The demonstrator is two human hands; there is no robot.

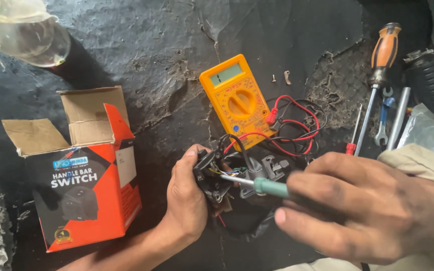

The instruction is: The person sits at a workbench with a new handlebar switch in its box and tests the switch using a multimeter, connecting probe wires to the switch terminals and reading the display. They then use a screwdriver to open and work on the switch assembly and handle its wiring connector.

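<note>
Left hand (pixel 186 198): closed around a black switch assembly (pixel 212 175), thumb on its top edge, holding it just above the dark worktop (pixel 141 45).
Right hand (pixel 372 208): gripping a green-handled screwdriver (pixel 267 186), its metal tip touching the wired inside of the switch assembly.
Switch assembly: centre of view, between both hands, with thin coloured wires showing.
Multimeter (pixel 237 103): yellow, lying flat just beyond the hands, its red and black leads (pixel 297 128) coiled beside it.
Box (pixel 84 173): orange and black cardboard, flaps open, left of the left hand.
Other tools: 1 orange-handled screwdriver (pixel 382 65) and 1 small spanner (pixel 384 118), upper right.
</note>
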